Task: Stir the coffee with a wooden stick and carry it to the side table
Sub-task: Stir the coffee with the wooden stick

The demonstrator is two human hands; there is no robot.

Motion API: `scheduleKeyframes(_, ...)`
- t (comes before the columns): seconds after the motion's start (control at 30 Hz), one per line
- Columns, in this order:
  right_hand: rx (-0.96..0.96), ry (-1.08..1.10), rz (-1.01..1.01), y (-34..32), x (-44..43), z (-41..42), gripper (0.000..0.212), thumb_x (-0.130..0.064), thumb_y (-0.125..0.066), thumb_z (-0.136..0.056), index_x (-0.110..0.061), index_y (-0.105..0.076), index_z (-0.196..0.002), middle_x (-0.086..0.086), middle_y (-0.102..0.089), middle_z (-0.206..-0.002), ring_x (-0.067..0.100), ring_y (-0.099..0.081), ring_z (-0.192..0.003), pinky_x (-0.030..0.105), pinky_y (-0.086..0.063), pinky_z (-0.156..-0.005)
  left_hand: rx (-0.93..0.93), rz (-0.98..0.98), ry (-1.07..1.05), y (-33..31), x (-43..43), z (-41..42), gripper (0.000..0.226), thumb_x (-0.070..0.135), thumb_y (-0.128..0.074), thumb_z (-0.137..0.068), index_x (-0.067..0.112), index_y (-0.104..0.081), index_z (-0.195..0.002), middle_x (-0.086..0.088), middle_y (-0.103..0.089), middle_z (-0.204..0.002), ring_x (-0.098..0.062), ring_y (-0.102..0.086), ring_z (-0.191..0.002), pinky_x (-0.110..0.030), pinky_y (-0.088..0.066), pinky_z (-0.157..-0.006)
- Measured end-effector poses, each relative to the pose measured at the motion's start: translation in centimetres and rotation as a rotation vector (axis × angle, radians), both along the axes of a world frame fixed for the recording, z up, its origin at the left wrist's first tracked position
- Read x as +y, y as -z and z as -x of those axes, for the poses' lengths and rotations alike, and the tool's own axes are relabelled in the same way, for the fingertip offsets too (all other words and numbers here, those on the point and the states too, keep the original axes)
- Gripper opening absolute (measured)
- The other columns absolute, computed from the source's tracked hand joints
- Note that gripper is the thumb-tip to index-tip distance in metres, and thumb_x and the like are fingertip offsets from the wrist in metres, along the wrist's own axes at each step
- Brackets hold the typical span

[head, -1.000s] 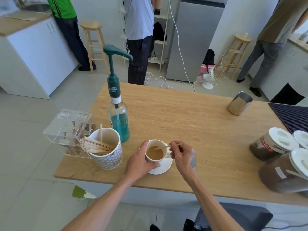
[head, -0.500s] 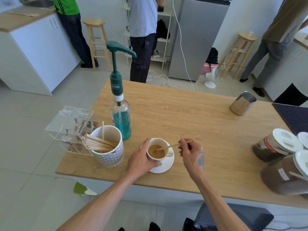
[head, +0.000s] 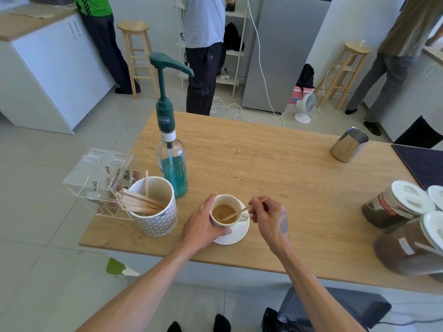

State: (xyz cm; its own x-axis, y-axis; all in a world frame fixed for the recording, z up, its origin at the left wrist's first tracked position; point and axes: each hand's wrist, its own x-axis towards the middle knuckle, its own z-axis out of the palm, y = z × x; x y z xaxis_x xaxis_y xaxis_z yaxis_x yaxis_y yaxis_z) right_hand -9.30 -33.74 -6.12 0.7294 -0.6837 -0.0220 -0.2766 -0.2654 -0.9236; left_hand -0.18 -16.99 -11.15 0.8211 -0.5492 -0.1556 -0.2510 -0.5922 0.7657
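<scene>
Right hand point(head: 268, 215) pinches wooden stick point(head: 236, 213) | tip in tan coffee point(head: 224, 210)

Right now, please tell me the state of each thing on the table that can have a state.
coffee cup: upright on saucer, part full
wooden stick: tip in coffee
left hand: gripping the cup
right hand: pinching the stick
syrup bottle: upright, roughly half full
patterned mug: holds stirrers
metal pitcher: upright
jars: lidded
</scene>
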Motion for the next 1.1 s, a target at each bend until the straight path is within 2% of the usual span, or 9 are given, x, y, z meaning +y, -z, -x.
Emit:
scheduleKeyframes(0.1,-0.025,0.101,0.029,0.4,-0.5,-0.1,0.022,-0.023,-0.061,-0.097,-0.015,-0.073,-0.081,-0.001,-0.070,-0.065,0.021,-0.066,-0.058,0.046,-0.058,-0.059,-0.004,-0.003,-0.007,0.1,0.0,0.0,0.093,0.059,-0.086,-0.058,0.046,-0.038,-0.137,0.017,-0.071,-0.115,-0.019,-0.069,-0.106,-0.045,-0.059,-0.085)
scheduleKeyframes(0.23,-0.018,-0.044,-0.031,-0.1,0.7,-0.4,0.020,-0.018,-0.062,-0.097,-0.008,-0.075,-0.086,0.002,-0.072,-0.067,0.012,-0.066,-0.056,0.036,-0.058,-0.058,-0.001,-0.007,-0.004,0.0,-0.1,0.0,0.095,0.058,-0.086,-0.058,0.048,-0.036,-0.139,0.016,-0.072,-0.115,-0.019,-0.069,-0.106,-0.045,-0.059,-0.084)
scheduleKeyframes(0.3,0.002,-0.023,-0.006,0.0,0.2,-0.1,0.023,-0.018,-0.061,-0.097,-0.009,-0.074,-0.080,0.003,-0.071,-0.063,0.011,-0.065,-0.052,0.038,-0.057,-0.057,0.000,-0.008,-0.004,0.0,-0.1,0.0,0.097,0.059,-0.086,-0.058,0.048,-0.036,-0.140,0.015,-0.072,-0.116,-0.020,-0.069,-0.107,-0.046,-0.059,-0.085)
scheduleKeyframes(0.4,-0.006,0.089,0.068,0.2,-0.6,-0.1,0.024,-0.020,-0.059,-0.097,-0.014,-0.072,-0.077,0.001,-0.070,-0.062,0.021,-0.066,-0.054,0.043,-0.057,-0.057,-0.005,-0.019,-0.013,-0.1,-0.1,0.0,0.100,0.061,-0.085,-0.057,0.047,-0.035,-0.143,0.015,-0.072,-0.119,-0.021,-0.069,-0.109,-0.046,-0.059,-0.086)
scheduleKeyframes(0.57,-0.019,-0.062,-0.004,-0.1,0.9,-0.2,0.020,-0.015,-0.060,-0.098,-0.007,-0.074,-0.086,0.005,-0.073,-0.067,0.011,-0.067,-0.056,0.032,-0.059,-0.057,-0.009,-0.017,0.002,0.2,-0.1,0.0,0.098,0.061,-0.086,-0.058,0.046,-0.036,-0.140,0.015,-0.072,-0.117,-0.020,-0.069,-0.108,-0.046,-0.060,-0.084)
scheduleKeyframes(0.73,-0.010,0.079,0.137,0.3,-0.5,-0.1,0.024,-0.018,-0.058,-0.098,-0.011,-0.073,-0.080,-0.001,-0.069,-0.061,0.022,-0.066,-0.054,0.044,-0.056,-0.055,-0.015,-0.003,-0.001,0.2,0.0,-0.1,0.097,0.060,-0.086,-0.058,0.047,-0.036,-0.140,0.017,-0.072,-0.117,-0.020,-0.069,-0.108,-0.045,-0.059,-0.085)
scheduleKeyframes(0.87,-0.013,-0.112,0.115,0.0,0.7,-0.5,0.018,-0.018,-0.061,-0.097,-0.010,-0.075,-0.088,0.000,-0.073,-0.068,0.011,-0.069,-0.057,0.034,-0.059,-0.055,-0.017,0.000,0.004,0.1,0.0,-0.1,0.096,0.060,-0.087,-0.059,0.046,-0.036,-0.139,0.016,-0.071,-0.118,-0.020,-0.069,-0.108,-0.046,-0.059,-0.084)
scheduleKeyframes(0.93,0.010,-0.141,0.071,-0.2,0.3,-0.2,0.019,-0.015,-0.060,-0.098,-0.010,-0.074,-0.086,0.004,-0.073,-0.067,0.007,-0.067,-0.054,0.030,-0.057,-0.054,-0.018,-0.003,0.003,0.1,0.0,0.0,0.096,0.059,-0.087,-0.059,0.046,-0.036,-0.139,0.016,-0.071,-0.117,-0.019,-0.069,-0.107,-0.046,-0.059,-0.084)
scheduleKeyframes(1.1,-0.008,0.042,0.122,0.3,-0.6,-0.4,0.022,-0.018,-0.060,-0.097,-0.010,-0.074,-0.083,0.000,-0.072,-0.065,0.018,-0.067,-0.057,0.042,-0.057,-0.057,-0.015,-0.004,-0.002,0.1,0.1,0.0,0.097,0.058,-0.088,-0.059,0.046,-0.035,-0.140,0.016,-0.071,-0.118,-0.019,-0.069,-0.108,-0.045,-0.060,-0.085)
